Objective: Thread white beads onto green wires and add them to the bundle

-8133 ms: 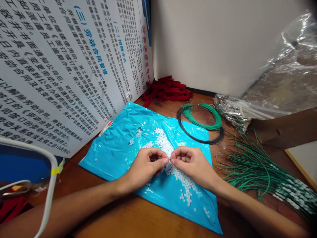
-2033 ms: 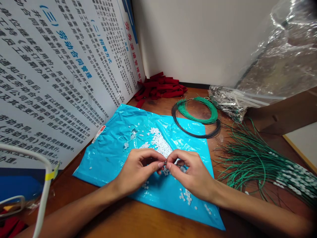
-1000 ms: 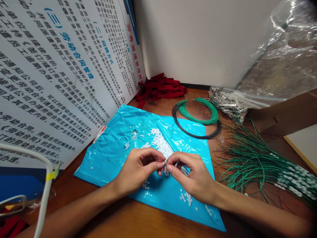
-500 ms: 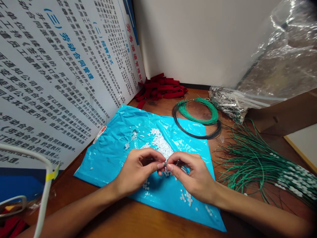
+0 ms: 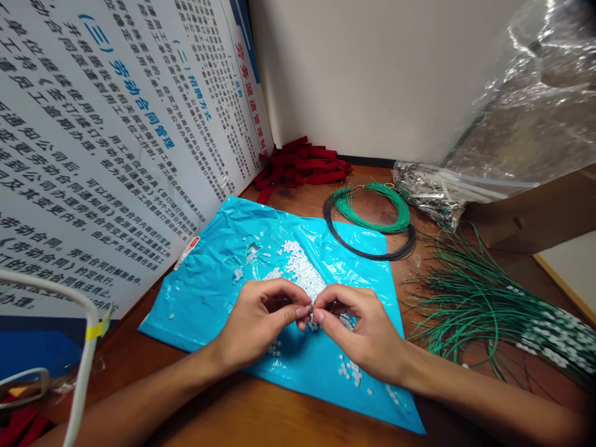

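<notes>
My left hand [image 5: 265, 320] is closed in a pinch, thumb against fingertips, on something too small to make out. Facing it, my right hand [image 5: 361, 326] pinches a thin dark wire [image 5: 346, 320], part of which curves out below the fingers. The fingertips of both hands nearly meet above a blue plastic bag [image 5: 205, 298] spread flat on the table. On the bag, just beyond my fingers, lies a heap of small white beads [image 5: 302, 268]. A smaller scatter of white beads [image 5: 351, 371] sits below my right hand.
Coils of green wire [image 5: 400, 217] and black wire [image 5: 393, 256] overlap the bag's far edge. At right lies a bundle of green wires [image 5: 479, 304] threaded with white beads. Red strips [image 5: 302, 164], a bag of metal parts [image 5: 428, 192] and a cardboard box [image 5: 526, 214] stand behind.
Both hands keep nearly the same place and pinch. The dark wire by my right hand shows in a slightly different position.
</notes>
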